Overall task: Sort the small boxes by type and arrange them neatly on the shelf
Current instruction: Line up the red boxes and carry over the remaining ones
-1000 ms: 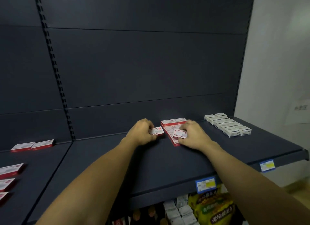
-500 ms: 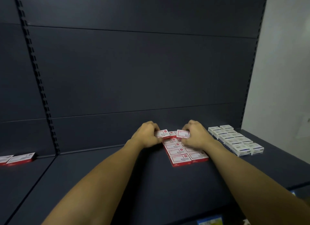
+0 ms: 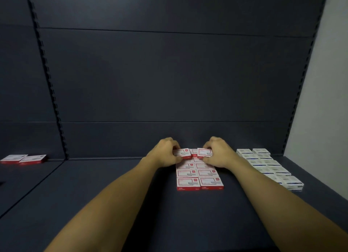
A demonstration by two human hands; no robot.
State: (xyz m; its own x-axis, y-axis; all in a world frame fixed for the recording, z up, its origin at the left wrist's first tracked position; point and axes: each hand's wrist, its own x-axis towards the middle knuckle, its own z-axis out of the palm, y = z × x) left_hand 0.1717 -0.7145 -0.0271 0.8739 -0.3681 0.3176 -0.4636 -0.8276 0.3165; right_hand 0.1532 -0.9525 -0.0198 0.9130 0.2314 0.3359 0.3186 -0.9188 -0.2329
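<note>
**Two red boxes going down at the back of the red block**

The left hand (image 3: 165,152) is pinching a small red-and-white cardboard box (image 3: 182,152) between thumb and curled fingers, and the right hand (image 3: 216,152) is gripping a matching red-and-white box (image 3: 204,152) the same way. Both boxes are being held flat, printed face up, side by side over the far end of a two-column block of identical red boxes (image 3: 199,178) lying on the dark matte shelf (image 3: 131,195). Whether the held boxes are already touching the ones beneath or hovering just above cannot be told.

The hold looks deliberate: gripping each box by its outer short end is leaving the inner ends free, so the pair can be lined up with the two columns and with each other. Working both hands at once is keeping the rows even.

Just to the right, apart from the red block, a second block of small white boxes with blue print (image 3: 269,167) is sitting in its own two columns, so the types are being kept separate. Well to the left, on the neighbouring shelf bay, two larger flat red-and-white boxes (image 3: 24,159) are lying against the back panel, seemingly not yet gathered in.

Judging by the tidy blocks, the sorting is looking well advanced; the next need is likely setting this pair square and releasing without nudging the rows.
</note>
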